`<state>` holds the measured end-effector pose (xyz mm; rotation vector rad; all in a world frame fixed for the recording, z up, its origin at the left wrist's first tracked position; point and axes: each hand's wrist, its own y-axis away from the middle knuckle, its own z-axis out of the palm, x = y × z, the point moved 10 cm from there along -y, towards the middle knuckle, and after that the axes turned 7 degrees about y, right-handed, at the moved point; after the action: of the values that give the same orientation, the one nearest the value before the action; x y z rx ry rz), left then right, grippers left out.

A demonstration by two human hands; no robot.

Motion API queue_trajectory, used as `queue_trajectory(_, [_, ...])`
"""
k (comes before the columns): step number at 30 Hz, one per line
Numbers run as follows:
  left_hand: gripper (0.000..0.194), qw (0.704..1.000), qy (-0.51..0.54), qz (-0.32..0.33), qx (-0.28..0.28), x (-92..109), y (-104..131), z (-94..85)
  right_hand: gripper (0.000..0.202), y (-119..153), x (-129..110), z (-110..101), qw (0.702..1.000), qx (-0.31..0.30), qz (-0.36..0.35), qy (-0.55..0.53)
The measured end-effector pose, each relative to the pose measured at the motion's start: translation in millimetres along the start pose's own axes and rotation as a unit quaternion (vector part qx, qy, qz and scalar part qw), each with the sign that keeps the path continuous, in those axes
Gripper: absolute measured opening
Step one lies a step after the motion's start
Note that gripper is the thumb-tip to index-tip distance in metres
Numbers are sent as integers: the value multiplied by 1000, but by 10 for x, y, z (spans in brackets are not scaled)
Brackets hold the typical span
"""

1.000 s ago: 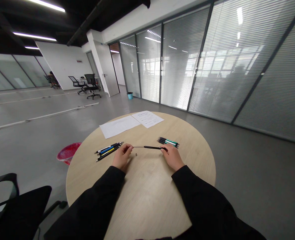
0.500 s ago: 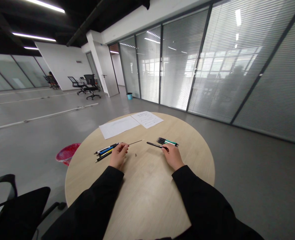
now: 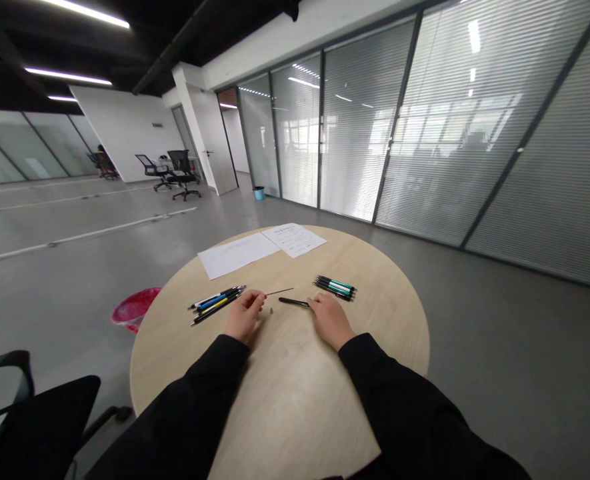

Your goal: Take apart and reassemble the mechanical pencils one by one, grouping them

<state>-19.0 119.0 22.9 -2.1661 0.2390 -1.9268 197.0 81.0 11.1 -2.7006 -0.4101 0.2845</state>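
My left hand [image 3: 245, 315] pinches a thin dark refill [image 3: 281, 291] that points right over the table. Closed round one end of a black pen barrel [image 3: 293, 302] is my right hand [image 3: 329, 319]; the barrel points left, just below the refill's tip, apart from it. A tiny dark piece [image 3: 271, 311] lies on the wood between my hands. Left of my left hand rests a group of pens [image 3: 217, 303] with black, blue, yellow and white parts. Beyond my right hand several green, white and black pens [image 3: 335, 287] lie side by side.
Two sheets of paper, a blank-looking one [image 3: 239, 255] and a printed one [image 3: 295, 240], lie at the far side of the round table [image 3: 285, 413]. A red bin [image 3: 135, 309] stands on the floor at the left, near a black chair [image 3: 39, 420].
My right hand has moved left with the black barrel, away from the green pens. My left hand has shifted slightly right and down with the refill.
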Motion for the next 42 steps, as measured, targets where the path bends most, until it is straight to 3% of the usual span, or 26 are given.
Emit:
queue_trajectory(17, [34,997,-52,20,-51,22,31,113,35,48,-32,-17,1000,-12,-3,-20])
queue_trajectory(24, [27,988,-124,63,-71,148,65,167,30,35,153,-183,991,68,45,-110])
queue_trajectory(32, [25,978,-158,80,-107,234,116,267,10,31,46,-264,980,86,-3,-181])
queue_trajectory(42, [25,976,-170,85,-103,238,97,232,14,47,-1,-267,978,76,-16,-192])
